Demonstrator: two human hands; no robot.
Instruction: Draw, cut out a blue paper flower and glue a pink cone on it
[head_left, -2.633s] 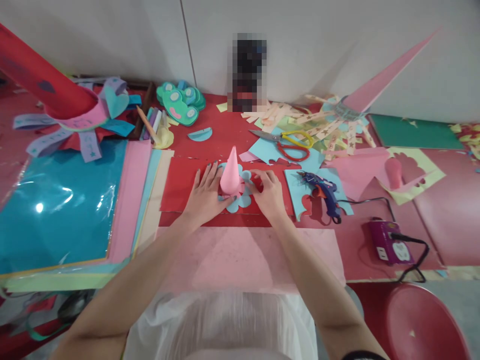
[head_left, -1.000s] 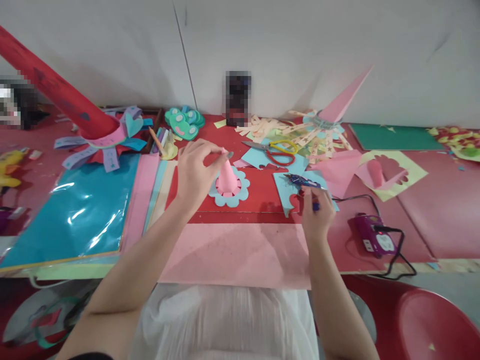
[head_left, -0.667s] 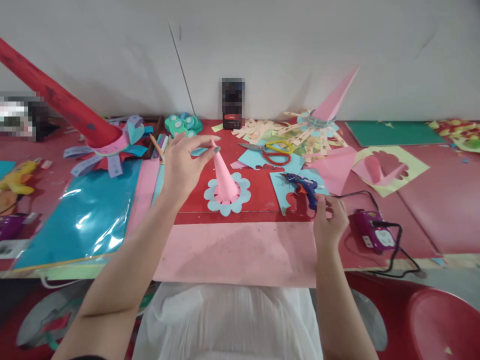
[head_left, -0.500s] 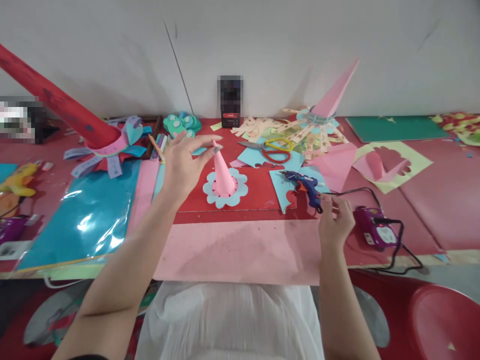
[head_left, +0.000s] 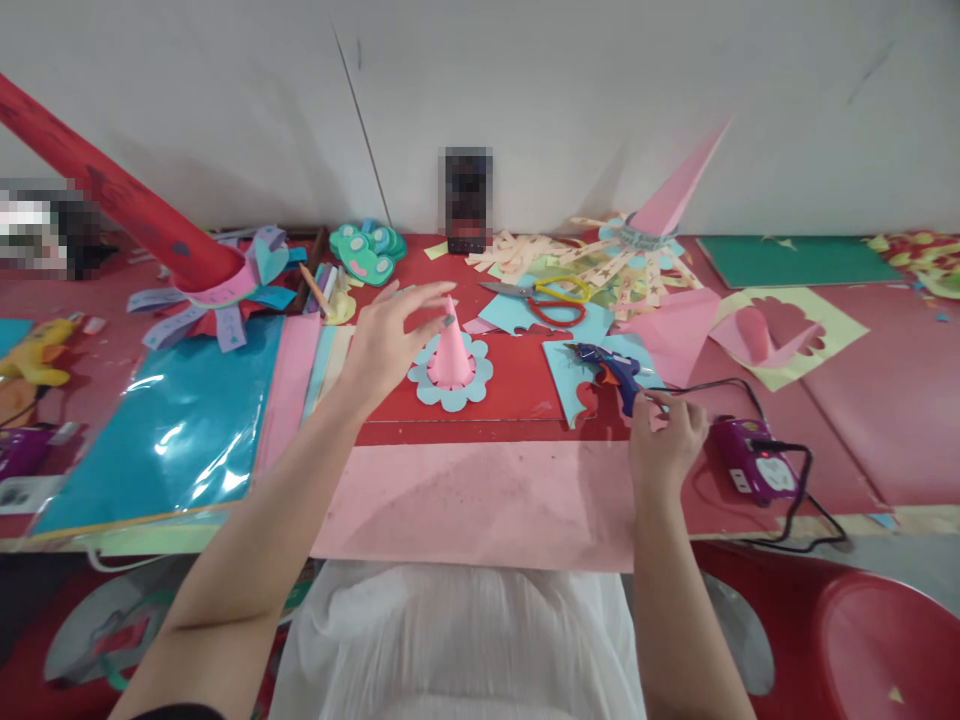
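Note:
A pink paper cone [head_left: 452,355] stands upright on a light blue scalloped paper ring [head_left: 452,397] on the red table. My left hand [head_left: 394,335] is open beside the cone's tip, thumb and fingers apart. My right hand [head_left: 666,435] is closed at the handle end of a blue glue gun [head_left: 619,378]; its fingertips are small and partly hidden, so its grip is unclear. The glue gun lies over a cut light blue sheet [head_left: 562,365], its nozzle pointing left. Pink paper [head_left: 484,500] covers the table's front edge.
Behind lie scissors [head_left: 551,290] with yellow and red handles and paper strips. A purple power socket [head_left: 757,460] with black cables sits right. Tall paper cones stand left [head_left: 187,240] and back right [head_left: 675,190]. A phone [head_left: 466,200] leans on the wall.
My left hand has opened and let go of the cone's tip; the cone now stands more upright. My right hand has shifted slightly left along the glue gun's end.

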